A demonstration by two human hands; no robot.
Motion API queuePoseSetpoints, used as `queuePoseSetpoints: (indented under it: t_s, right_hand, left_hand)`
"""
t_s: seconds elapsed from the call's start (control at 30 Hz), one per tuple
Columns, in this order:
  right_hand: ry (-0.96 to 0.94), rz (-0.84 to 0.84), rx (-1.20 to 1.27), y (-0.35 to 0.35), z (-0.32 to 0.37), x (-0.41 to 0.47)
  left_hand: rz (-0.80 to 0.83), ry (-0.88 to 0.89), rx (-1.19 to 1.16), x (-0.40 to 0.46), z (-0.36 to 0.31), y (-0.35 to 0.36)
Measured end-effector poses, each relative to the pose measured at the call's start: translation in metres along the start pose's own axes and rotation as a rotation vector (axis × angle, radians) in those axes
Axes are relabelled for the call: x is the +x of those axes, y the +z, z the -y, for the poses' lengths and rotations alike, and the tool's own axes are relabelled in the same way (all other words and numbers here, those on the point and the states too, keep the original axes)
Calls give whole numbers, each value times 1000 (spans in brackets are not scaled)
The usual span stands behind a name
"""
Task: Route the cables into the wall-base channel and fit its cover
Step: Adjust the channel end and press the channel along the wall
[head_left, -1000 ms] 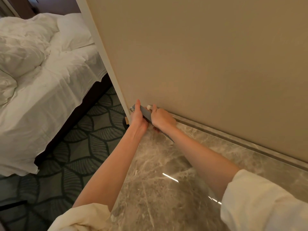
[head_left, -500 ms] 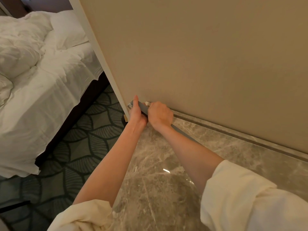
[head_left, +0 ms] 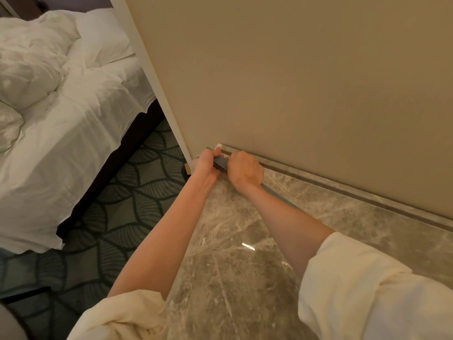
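Observation:
A long grey channel cover (head_left: 279, 196) lies along the marble floor near the wall base, its left end lifted between both hands. My left hand (head_left: 206, 164) grips that end from the left, fingers curled over it. My right hand (head_left: 245, 169) clasps the same strip just to the right, fist closed. A dark channel groove (head_left: 343, 186) runs along the foot of the beige wall. A small white end piece (head_left: 219, 146) shows at the groove's left end. No cables are visible; the hands hide the strip's end.
The beige wall (head_left: 294, 82) ends in a white corner trim (head_left: 157, 82) just left of the hands. A bed with white linen (head_left: 61, 119) stands at the left on leaf-patterned carpet (head_left: 117, 204). Glossy marble floor (head_left: 232, 266) lies under my arms.
My left hand has gone from flat with fingers extended to curled around the strip's end. Both hands stay at the wall corner; the view has shifted slightly.

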State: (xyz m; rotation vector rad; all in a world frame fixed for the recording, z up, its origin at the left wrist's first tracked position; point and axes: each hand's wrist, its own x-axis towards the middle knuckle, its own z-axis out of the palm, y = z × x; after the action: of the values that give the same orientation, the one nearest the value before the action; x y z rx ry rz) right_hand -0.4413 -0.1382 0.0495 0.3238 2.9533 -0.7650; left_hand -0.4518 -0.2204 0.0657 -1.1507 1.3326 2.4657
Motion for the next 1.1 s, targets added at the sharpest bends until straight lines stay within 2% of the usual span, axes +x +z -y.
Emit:
queuePoseSetpoints:
  t_s: [0.37,0.6,0.7,0.83,0.93,1.1]
  right_hand:
    - [6,-10,-18,4,2,-2]
    - [-74,96,-19,-8,-4,2]
    - [-78,207,108,-14,-12,3]
    - [-144,463,274,-26,-33,-4]
    - [-157,560,330,-36,-51,-7]
    - [-63,810,458,-53,-80,-11]
  left_hand:
    - [-60,72,39,7,8,-5]
    - [114,16,-59,7,5,-10]
    - [160,-44,-94,5,3,-6]
    - [138,-72,-126,4,2,2]
    - [138,-75,-171,2,4,3]
    - [133,-55,-256,6,7,-2]
